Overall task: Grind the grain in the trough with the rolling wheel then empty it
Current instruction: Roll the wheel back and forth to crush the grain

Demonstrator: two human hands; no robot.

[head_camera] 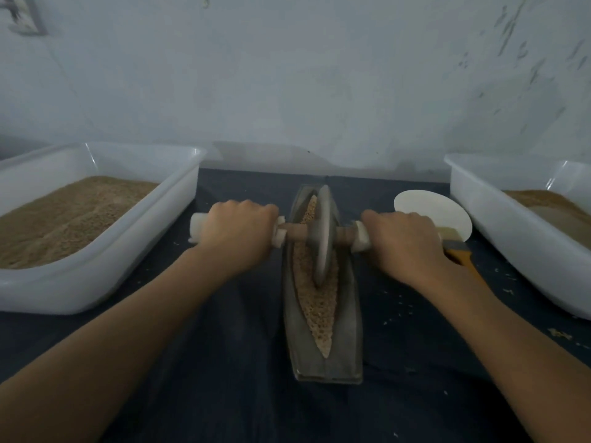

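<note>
A long grey boat-shaped trough (350,340) lies lengthwise in the middle of the dark table. Pale crushed grain (315,302) fills its groove. The grey rolling wheel (323,238) stands upright in the groove, near the far half. A wooden axle runs through it with white-wrapped handles on both sides. My left hand (238,233) grips the left handle. My right hand (404,243) grips the right handle.
A white plastic tub (105,282) of brown grain stands at the left. Another white tub (499,238) with some grain stands at the right. A white dish (428,209) and a yellow-handled brush (463,257) lie behind my right hand. Grain bits are scattered on the cloth at right.
</note>
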